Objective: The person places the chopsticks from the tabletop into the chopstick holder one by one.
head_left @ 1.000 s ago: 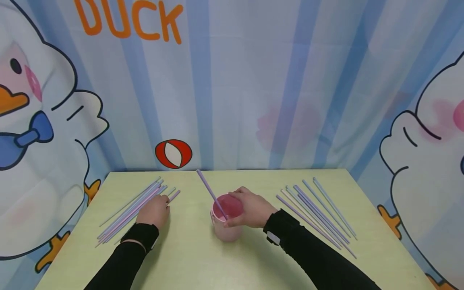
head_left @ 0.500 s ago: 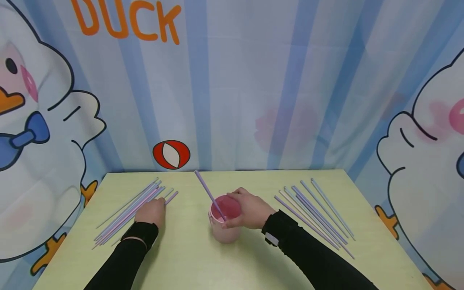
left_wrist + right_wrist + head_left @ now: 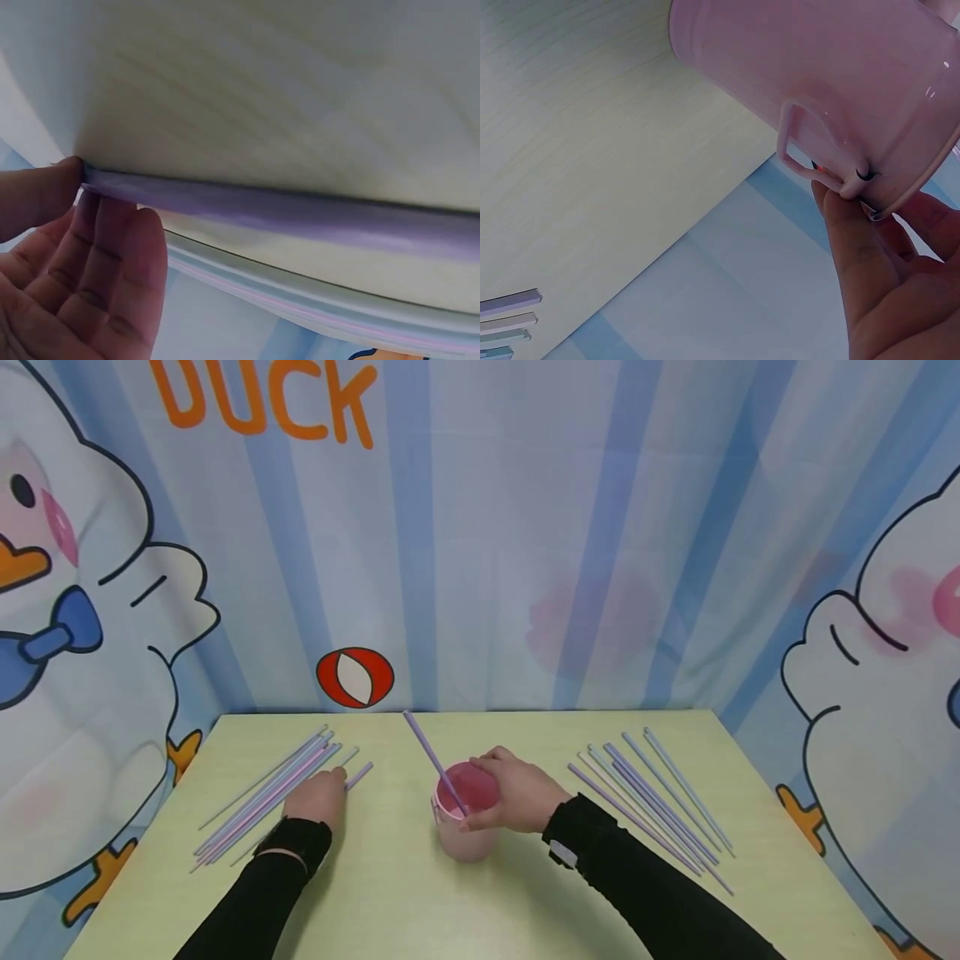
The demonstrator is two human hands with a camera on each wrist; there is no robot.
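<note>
My left hand (image 3: 318, 797) is low over the left group of straws and pinches a purple straw (image 3: 360, 776). In the left wrist view the thumb and fingers meet at one end of this purple straw (image 3: 300, 214), which runs along close to the table. My right hand (image 3: 521, 793) grips the rim of a small pink bucket (image 3: 465, 843) from the right side. Its small side handle (image 3: 806, 142) shows in the right wrist view, beside the fingers. Another purple straw (image 3: 427, 747) leans inside the bucket, its upper end sticking out to the left.
Several pastel straws (image 3: 262, 802) lie side by side on the left of the pale yellow table (image 3: 390, 902). A second group of straws (image 3: 652, 802) lies fanned out on the right, near the right forearm. Behind the table hangs a striped blue curtain (image 3: 487, 568).
My left hand has shifted slightly right with the purple straw, whose end now lies a bit farther from the other straws. The right hand and the bucket have stayed in place.
</note>
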